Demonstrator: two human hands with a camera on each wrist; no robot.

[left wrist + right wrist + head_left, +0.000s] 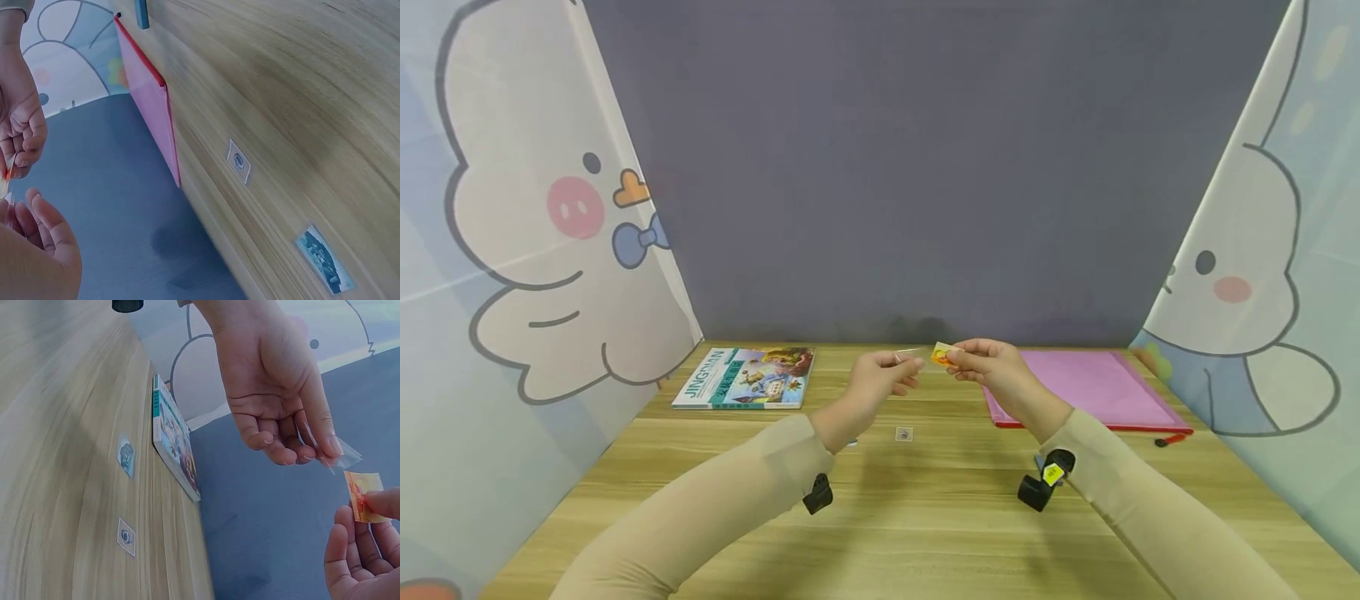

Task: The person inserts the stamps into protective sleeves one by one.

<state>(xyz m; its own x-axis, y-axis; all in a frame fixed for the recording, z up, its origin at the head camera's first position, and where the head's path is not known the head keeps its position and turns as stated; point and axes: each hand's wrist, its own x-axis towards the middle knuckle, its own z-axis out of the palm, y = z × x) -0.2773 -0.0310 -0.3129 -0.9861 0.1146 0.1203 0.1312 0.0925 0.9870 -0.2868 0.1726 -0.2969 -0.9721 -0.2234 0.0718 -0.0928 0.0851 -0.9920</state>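
My left hand (874,382) pinches a small clear plastic sleeve (347,455) between thumb and fingers, its mouth toward the other hand. Facing it in the air, my right hand (994,367) holds an orange and yellow stamp (362,495) with serrated edges by thumb and fingers. A narrow gap separates the stamp from the sleeve in the right wrist view. Below on the table lie a pale stamp-like square (904,434) with a round dark picture and a teal picture piece (325,259) in a clear sleeve, the latter mostly hidden by my left arm in the head view.
A picture book (748,379) lies at the table's back left. At the back right is a pink zip folder (1090,387) with a red edge and pull. Part of a blue item (142,14) shows near my right wrist. A grey wall (910,167) stands behind.
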